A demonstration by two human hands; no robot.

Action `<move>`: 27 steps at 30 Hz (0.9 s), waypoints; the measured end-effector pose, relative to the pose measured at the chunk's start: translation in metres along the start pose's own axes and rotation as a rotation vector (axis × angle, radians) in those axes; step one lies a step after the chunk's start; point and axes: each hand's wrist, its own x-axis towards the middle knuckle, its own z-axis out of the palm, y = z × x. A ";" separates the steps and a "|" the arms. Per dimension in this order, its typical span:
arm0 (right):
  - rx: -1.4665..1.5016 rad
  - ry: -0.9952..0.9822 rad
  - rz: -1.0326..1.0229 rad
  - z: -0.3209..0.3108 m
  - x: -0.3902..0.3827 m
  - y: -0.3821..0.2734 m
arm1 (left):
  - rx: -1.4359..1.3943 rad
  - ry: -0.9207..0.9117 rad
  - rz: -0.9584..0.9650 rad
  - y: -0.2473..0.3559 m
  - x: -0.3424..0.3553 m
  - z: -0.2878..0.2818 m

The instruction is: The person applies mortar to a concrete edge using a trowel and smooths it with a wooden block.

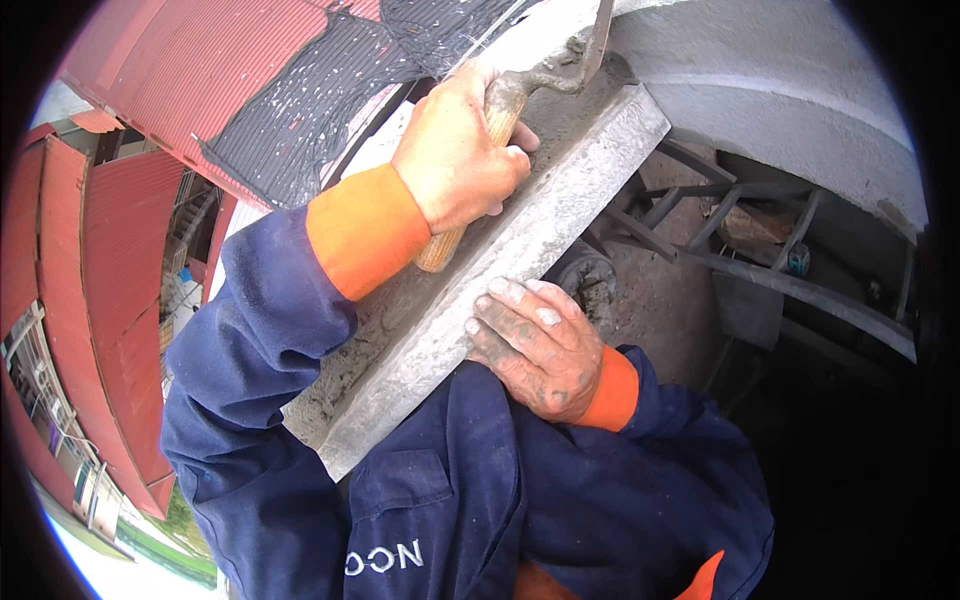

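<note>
My left hand is wrapped round the wooden handle of a trowel. The trowel's bent metal neck and narrow-looking blade point up toward the top edge, where part of the blade is cut off. Under it runs a ledge with wet grey mortar. Along the ledge's near side lies a long, straight, cement-smeared grey bar; whether it is loose or fixed I cannot tell. My right hand, spotted with cement, rests on the bar with its fingers laid side by side over the near edge. Its thumb is hidden.
A curved concrete wall rises at the upper right. Below it are a metal ladder-like frame and a dark round container. Red corrugated roofing lies lower down at left, with black netting above it.
</note>
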 end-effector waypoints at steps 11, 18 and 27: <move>0.036 0.034 -0.005 0.005 -0.002 0.000 | 0.136 0.108 0.098 -0.016 0.010 0.013; 0.029 0.002 -0.007 0.001 0.000 0.001 | 0.327 0.210 0.144 -0.016 0.009 0.018; 0.041 0.026 0.006 0.004 -0.002 0.001 | 0.267 0.264 0.218 -0.010 0.001 0.007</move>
